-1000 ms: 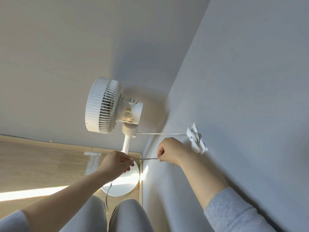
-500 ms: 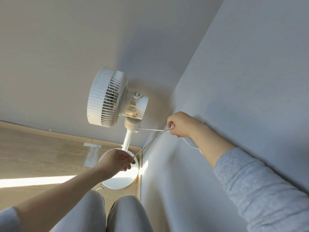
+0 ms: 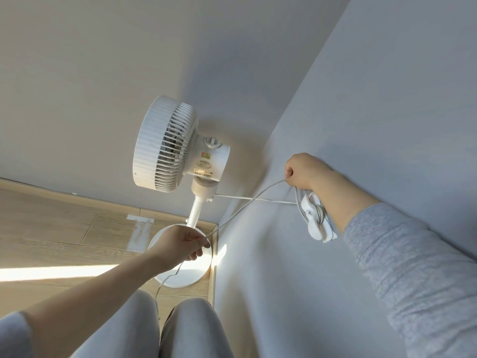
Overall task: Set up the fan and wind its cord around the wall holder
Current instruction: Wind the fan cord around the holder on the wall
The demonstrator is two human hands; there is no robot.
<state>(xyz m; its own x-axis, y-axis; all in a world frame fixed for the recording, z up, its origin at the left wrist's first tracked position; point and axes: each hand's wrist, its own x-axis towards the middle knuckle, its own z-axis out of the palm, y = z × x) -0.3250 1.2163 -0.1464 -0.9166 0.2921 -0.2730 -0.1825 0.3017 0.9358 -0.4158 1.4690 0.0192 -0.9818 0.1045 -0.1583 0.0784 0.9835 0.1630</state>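
Fan (image 3: pixel 180 151) stood on floor (image 3: pixel 51 228), left of wall holder (image 3: pixel 313 218) on side wall (image 3: pixel 361 125); cord (image 3: pixel 232 217) ran from left hand (image 3: pixel 178 245), before fan base, to right hand (image 3: pixel 303 171) above holder

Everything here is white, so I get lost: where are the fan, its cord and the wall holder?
fan (image 3: pixel 165 146): head view, on the ribbed front grille.
cord (image 3: pixel 232 215): head view, on its slanted mid-air stretch.
wall holder (image 3: pixel 316 229): head view, on its lower white part.

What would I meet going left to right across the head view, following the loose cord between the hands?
Left hand → cord → right hand → grey sleeve. The fan and the wall holder overlap the hands, so they are left out.
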